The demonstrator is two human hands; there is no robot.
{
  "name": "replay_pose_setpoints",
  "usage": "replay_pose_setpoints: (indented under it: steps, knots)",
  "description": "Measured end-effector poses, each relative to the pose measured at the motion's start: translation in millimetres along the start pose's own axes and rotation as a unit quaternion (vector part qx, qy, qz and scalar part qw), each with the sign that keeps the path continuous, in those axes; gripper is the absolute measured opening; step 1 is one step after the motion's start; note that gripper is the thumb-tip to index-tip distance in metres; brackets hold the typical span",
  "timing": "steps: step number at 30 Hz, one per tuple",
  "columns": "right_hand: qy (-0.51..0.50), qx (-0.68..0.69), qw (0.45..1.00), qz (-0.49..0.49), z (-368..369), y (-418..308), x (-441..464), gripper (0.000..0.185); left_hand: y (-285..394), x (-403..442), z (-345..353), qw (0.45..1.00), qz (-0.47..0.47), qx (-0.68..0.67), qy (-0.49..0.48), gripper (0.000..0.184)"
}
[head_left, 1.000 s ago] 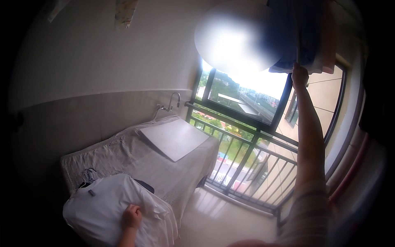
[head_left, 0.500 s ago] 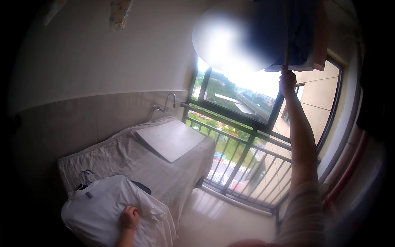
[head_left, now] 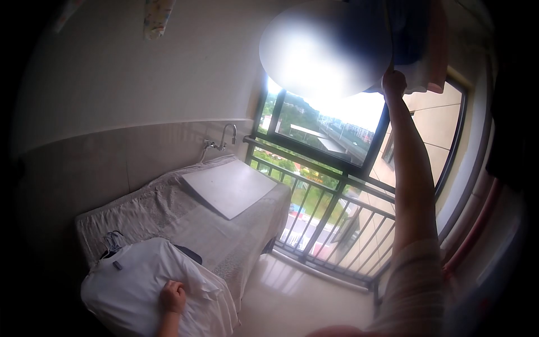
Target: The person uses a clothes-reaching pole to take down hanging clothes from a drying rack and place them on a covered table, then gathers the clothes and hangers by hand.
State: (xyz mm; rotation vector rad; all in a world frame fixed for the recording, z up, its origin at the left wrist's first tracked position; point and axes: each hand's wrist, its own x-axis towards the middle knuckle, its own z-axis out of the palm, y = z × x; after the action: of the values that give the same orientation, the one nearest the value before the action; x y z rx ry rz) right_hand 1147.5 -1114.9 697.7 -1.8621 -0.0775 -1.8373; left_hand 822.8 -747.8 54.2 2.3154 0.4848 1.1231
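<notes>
My left hand [head_left: 173,296] is low in the view, its curled fingers closed on the fabric of a white shirt [head_left: 132,278]. The shirt lies over the near end of a cloth-covered surface, with thin hangers [head_left: 114,241] at its collar. Something dark lies partly under the shirt's far side. Raised high at the right, my right hand [head_left: 394,84] is closed round a thin pole [head_left: 389,33] that runs upward. Beside the pole hang dark blue clothes [head_left: 410,33] and a pink garment [head_left: 438,73]; their tops are out of view.
A white board [head_left: 230,185] lies on the covered surface [head_left: 151,202], below a wall tap [head_left: 227,136]. Beyond stand a window and a dark railing [head_left: 314,208]. A red pipe [head_left: 474,230] runs along the right side. A blurred oval hides part of the upper view.
My right hand has risen a little with the pole, nearer to the hanging clothes. The left hand stays on the white shirt. The view has shifted slightly.
</notes>
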Motion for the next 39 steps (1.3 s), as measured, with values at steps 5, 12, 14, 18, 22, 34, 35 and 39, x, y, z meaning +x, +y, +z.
replay_pose_setpoints:
  steps: [5,12,14,18,22,34,35,39]
  knots:
    - [-0.127,0.253,0.957,0.061,-39,-10,-76,0.047,3,1,-4,1.0,-0.001,-0.008,-0.009,0.011]
    - [-0.338,0.555,0.685,0.33,-69,38,-206,0.023,15,3,-18,0.999,-0.01,0.001,-0.037,0.011]
    - [-0.326,0.577,0.639,0.39,-81,30,-207,0.027,13,2,-17,0.999,-0.009,0.001,-0.041,0.012]
    - [-0.403,0.472,0.727,0.292,-160,20,-264,0.033,-8,-2,-2,0.999,0.019,-0.026,-0.039,0.012]
    - [-0.423,0.388,0.703,0.419,-230,61,-368,0.035,-6,-4,-1,0.996,0.058,-0.045,-0.041,0.01]
    - [-0.501,0.229,0.723,0.416,-470,95,-566,0.036,268,10,-55,0.616,-0.104,-0.623,-0.472,0.034]
    - [-0.507,0.224,0.731,0.397,-488,103,-574,0.036,279,6,-55,0.589,-0.112,-0.633,-0.489,0.034]
    - [-0.54,0.143,0.738,0.379,-555,126,-589,0.033,306,-20,-41,0.47,-0.154,-0.668,-0.556,0.032]
